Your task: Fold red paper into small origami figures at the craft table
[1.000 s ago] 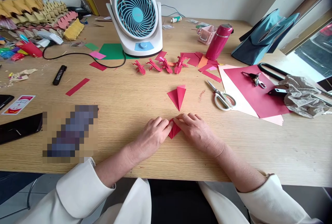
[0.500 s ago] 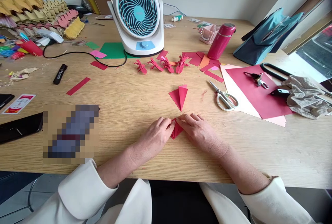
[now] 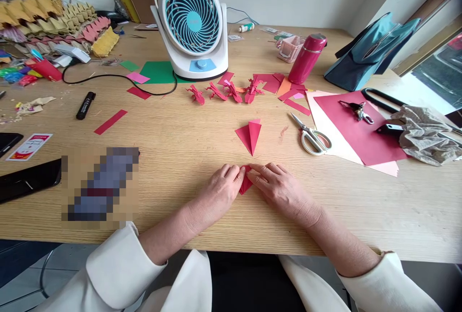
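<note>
Between my two hands, near the front of the table, lies a small folded piece of red paper. My left hand grips its left side, thumb and fingers closed at the edge. From the right, my right hand presses on the paper with its fingertips, fingers bent and close together. Part of the paper is hidden under the fingers. Just beyond it rests another folded red paper, pointed toward me. Farther back, several folded red paper figures stand in a row.
White-handled scissors lie to the right, beside red and pale sheets with keys on top. A fan, a pink flask and a blue bag stand behind. At left are a marker and a red strip.
My right-hand fingers have shifted slightly on the paper and lie flatter over its right side. My left hand holds nearly the same place. The second folded paper has not moved.
</note>
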